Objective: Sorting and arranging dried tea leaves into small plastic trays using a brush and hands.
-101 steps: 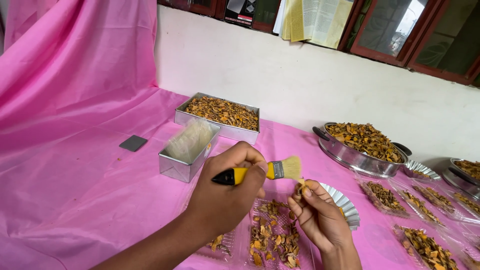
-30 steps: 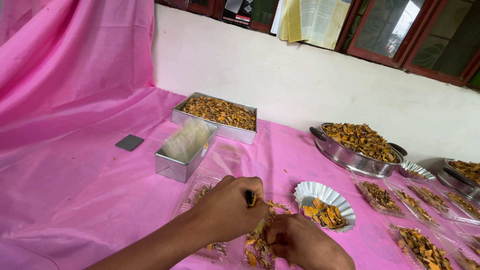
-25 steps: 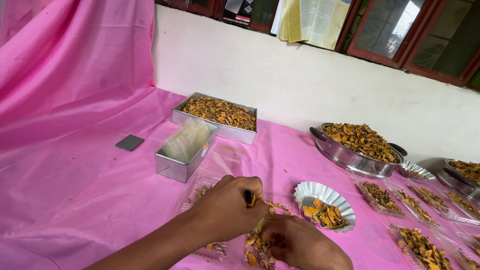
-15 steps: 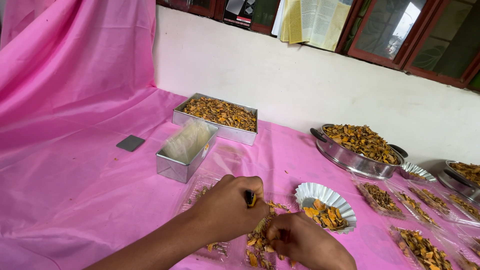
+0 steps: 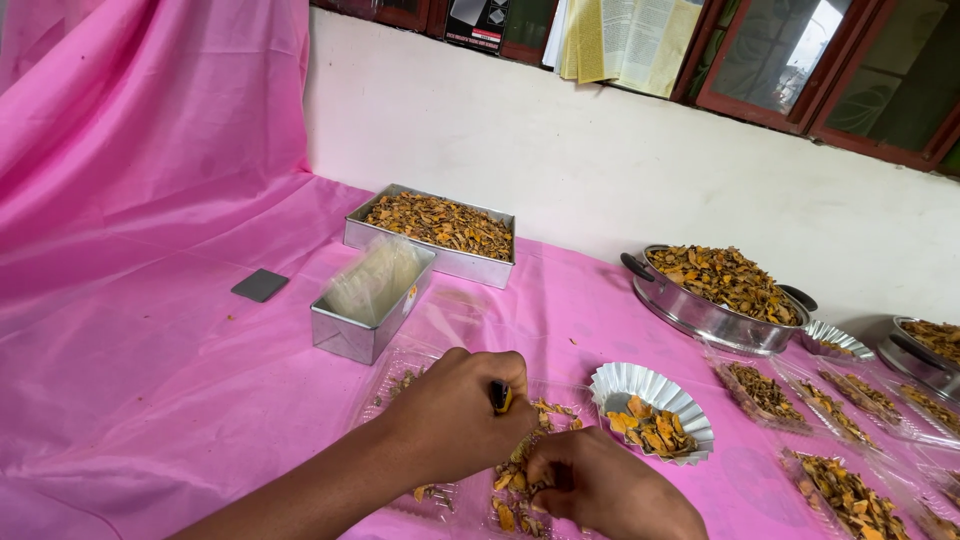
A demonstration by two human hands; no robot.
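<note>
Now my hands sit low over the clear plastic tray [image 5: 420,375], much as they did a second ago; a few seconds back they were raised, and the bristles of the brush showed above my fist. My left hand [image 5: 462,418] is curled shut around the brush handle [image 5: 499,396], of which only a short yellow and black stub shows between thumb and fingers. My right hand [image 5: 600,487] is bunched just beside it, fingertips pinched down into the orange-brown dried pieces [image 5: 512,480] in the tray; whether it actually grips one I cannot tell. Just to the right stands a fluted foil cup [image 5: 620,382] holding a few pieces. Farther off on the pink cloth [image 5: 150,370] are a metal loaf tin [image 5: 350,335], a rectangular tray [image 5: 440,258] heaped with pieces, and a round steel pan [image 5: 700,315].
</note>
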